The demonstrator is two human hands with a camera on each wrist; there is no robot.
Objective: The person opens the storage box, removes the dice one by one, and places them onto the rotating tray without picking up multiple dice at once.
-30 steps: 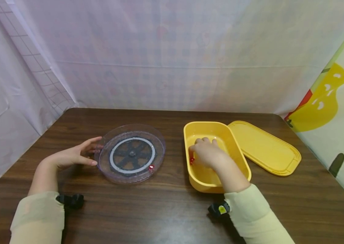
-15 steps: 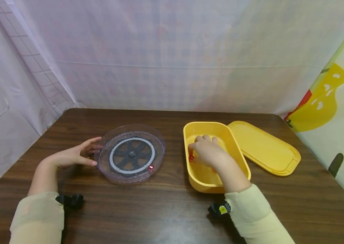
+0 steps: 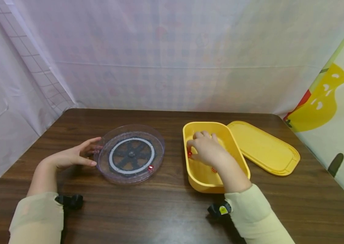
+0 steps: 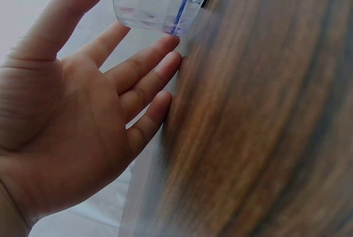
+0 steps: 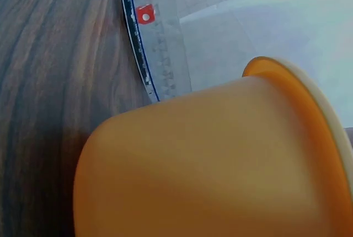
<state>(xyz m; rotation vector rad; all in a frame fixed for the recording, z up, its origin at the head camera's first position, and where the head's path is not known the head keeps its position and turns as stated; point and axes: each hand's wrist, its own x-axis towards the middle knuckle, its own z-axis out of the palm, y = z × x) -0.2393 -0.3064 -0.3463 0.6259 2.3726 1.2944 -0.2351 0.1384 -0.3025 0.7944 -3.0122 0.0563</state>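
A pinched red die
Right hand holds it inside the yellow box; left hand, spread wide, touches the clear dish

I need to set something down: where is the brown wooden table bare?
Bare: between the round clear plastic dish and open yellow plastic box; front middle, between pale left sleeve and right sleeve. Crowded: dish's left, by the left hand; box's right, by the flat yellow plastic lid.
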